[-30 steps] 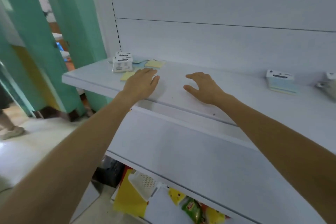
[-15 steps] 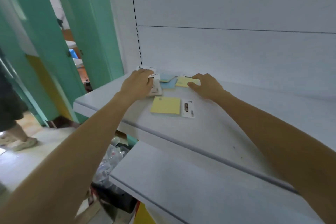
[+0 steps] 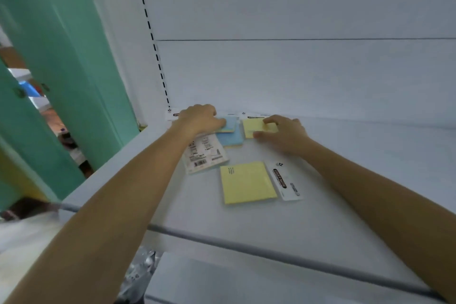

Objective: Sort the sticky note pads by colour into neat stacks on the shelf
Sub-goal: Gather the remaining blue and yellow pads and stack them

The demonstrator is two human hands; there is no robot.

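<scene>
Your left hand (image 3: 199,118) curls its fingers onto the top blue pad (image 3: 229,123), a flat paper square lying askew on a second blue pad (image 3: 231,140) at the back of the smooth white shelf (image 3: 345,180). Your right hand (image 3: 283,134) pinches the rear yellow pad (image 3: 253,127) between thumb and fingers. Nearer you lie a front yellow pad (image 3: 246,181) with its white header card (image 3: 285,180), and a pack (image 3: 206,155) lying barcode-up, partly under your left wrist. A green panel (image 3: 74,57) stands to the left.

Soft, even, cool-toned light.
Wide-angle bend at edges; slight blur, worst on green door (image 3: 61,57); faint shadows on shelf (image 3: 320,217).
</scene>
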